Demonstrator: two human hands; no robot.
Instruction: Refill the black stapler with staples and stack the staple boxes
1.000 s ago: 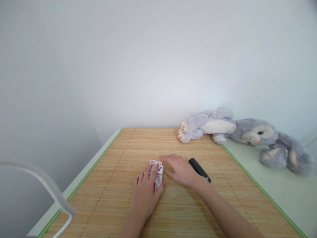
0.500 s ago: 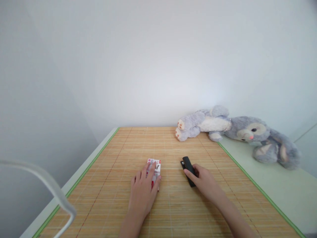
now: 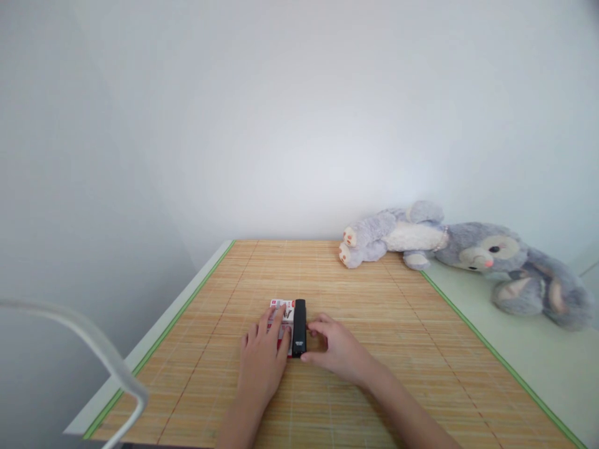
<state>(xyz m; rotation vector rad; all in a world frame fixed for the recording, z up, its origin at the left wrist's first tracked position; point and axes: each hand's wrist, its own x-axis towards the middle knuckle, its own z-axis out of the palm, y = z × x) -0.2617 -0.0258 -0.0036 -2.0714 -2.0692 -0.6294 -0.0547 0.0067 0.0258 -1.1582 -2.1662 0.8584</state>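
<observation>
Small white-and-red boxes [image 3: 289,310] lie close together on the bamboo mat, one printed with a dark picture. My left hand [image 3: 263,355] rests over them, palm down with fingers spread, covering much of their tops. A black stapler [image 3: 299,327] lies lengthwise against the right side of the boxes, pointing away from me. Just to its right is my right hand [image 3: 339,349], thumb and fingers apart. The thumb tip is at the stapler's near right corner and the fingertips are by its right side; whether they touch it I cannot tell.
The bamboo mat [image 3: 224,386] has green edging and covers most of the pale table [image 3: 510,337]. A grey plush rabbit [image 3: 412,237] lies along the back right by the wall. A white curved cable or arm [image 3: 112,358] crosses the lower left.
My right hand has brought the stapler leftward, straightened it and set it beside the boxes, and its grip has loosened. My left hand stays on the boxes. The view has shifted slightly.
</observation>
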